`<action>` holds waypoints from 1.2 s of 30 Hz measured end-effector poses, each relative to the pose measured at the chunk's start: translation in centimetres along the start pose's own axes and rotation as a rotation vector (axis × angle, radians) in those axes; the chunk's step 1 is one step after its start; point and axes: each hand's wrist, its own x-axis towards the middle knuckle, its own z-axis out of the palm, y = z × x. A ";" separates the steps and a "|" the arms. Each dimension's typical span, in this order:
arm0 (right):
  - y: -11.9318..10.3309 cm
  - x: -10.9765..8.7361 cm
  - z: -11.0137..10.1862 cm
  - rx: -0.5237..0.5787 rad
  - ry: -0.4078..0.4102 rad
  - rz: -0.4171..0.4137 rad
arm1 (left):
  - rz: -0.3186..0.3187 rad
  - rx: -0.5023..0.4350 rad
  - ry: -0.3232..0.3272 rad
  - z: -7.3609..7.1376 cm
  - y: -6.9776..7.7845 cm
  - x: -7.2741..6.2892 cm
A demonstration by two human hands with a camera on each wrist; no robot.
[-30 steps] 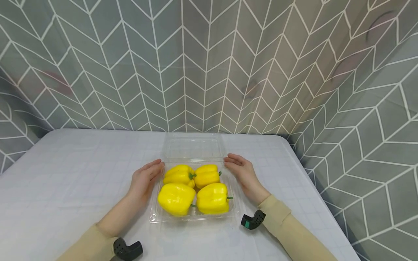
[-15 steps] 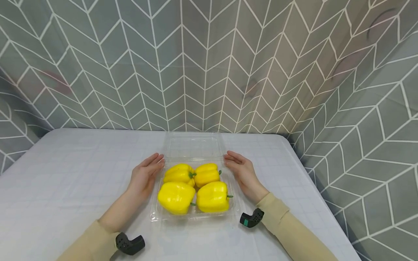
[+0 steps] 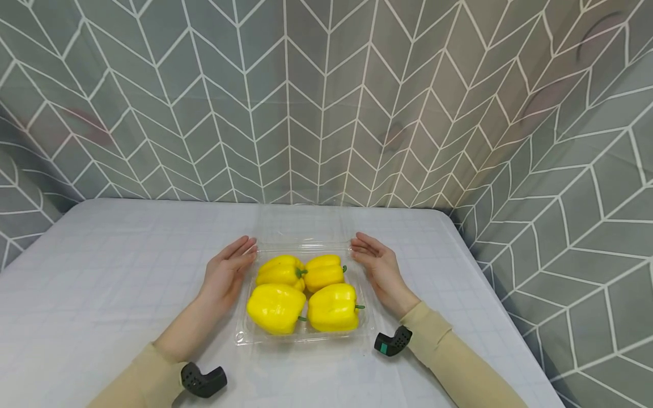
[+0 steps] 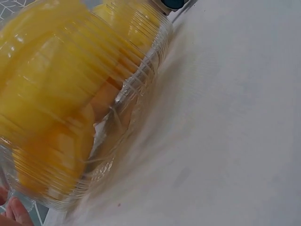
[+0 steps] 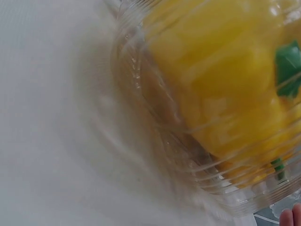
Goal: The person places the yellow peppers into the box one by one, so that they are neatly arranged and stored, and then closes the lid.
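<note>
Several yellow bell peppers (image 3: 275, 309) with green stems lie in a clear plastic clamshell container (image 3: 301, 341) on the table. The container's clear lid (image 3: 306, 224) is swung back at the far side, its far edge near the table's back. My left hand (image 3: 224, 275) lies along the left side, its fairly straight fingers at the rear corner by the hinge. Mirroring it on the right side, my right hand (image 3: 380, 272) has its fingertips at the other rear corner. Both wrist views show the ribbed container wall close up, with only fingertips (image 4: 19, 209) at the edge.
A white cloth covers the table (image 3: 127, 266). Behind it and at the right hangs a grey curtain (image 3: 306, 102) with white chevron lines. A black wrist device (image 3: 204, 381) is at the left sleeve, another black device (image 3: 393, 341) at the right.
My left hand's fingers have moved slightly farther back and straightened along the container's edge; the right fingers also crept back. The lid looks slightly tilted upward. The peppers stay in place.
</note>
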 end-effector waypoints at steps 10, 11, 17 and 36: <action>0.0 0.0 0.0 0.009 -0.013 -0.042 | 0.015 -0.018 0.004 0.0 0.1 -0.1; 0.0 0.0 0.0 0.009 -0.014 -0.044 | 0.016 -0.015 0.006 0.0 0.0 -0.1; -0.1 -0.2 0.1 0.022 -0.003 -0.045 | 0.014 -0.013 0.010 0.1 -0.1 -0.3; 0.2 -0.3 0.2 0.022 0.021 -0.110 | 0.056 -0.008 -0.014 0.2 -0.2 -0.5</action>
